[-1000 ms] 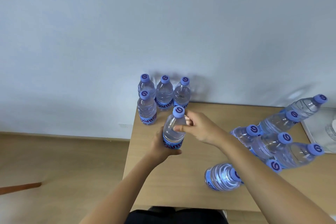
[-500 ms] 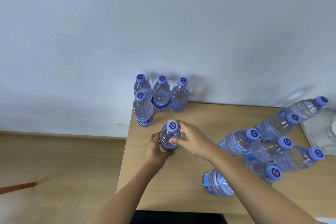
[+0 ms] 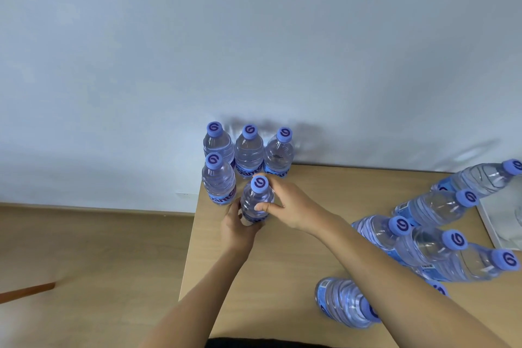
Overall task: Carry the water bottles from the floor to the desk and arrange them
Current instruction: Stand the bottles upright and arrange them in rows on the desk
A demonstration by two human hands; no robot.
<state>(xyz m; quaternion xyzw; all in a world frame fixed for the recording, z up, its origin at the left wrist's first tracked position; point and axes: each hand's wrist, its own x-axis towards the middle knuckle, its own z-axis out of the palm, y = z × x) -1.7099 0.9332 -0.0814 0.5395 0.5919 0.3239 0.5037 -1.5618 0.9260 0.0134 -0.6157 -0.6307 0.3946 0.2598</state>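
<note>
An upright clear water bottle (image 3: pixel 256 200) with a blue cap stands on the wooden desk (image 3: pixel 324 200), just right of another upright bottle (image 3: pixel 218 181). My left hand (image 3: pixel 236 227) grips its lower body from the near side. My right hand (image 3: pixel 288 205) holds its shoulder, thumb across the front. Behind it three upright bottles (image 3: pixel 248 150) line the wall at the desk's back left corner. Several more bottles (image 3: pixel 435 237) lie on their sides at the right, and one lying bottle (image 3: pixel 346 304) sits partly under my right forearm.
A white tray-like object (image 3: pixel 501 217) lies at the desk's right edge. The desk's left edge (image 3: pixel 189 246) drops to the wooden floor (image 3: pixel 93 263), where a brown strip (image 3: pixel 26 291) shows at far left. A pale wall rises right behind the desk.
Both hands have carried the bottle back and left, closing it in beside the front-left bottle and just in front of the back row.
</note>
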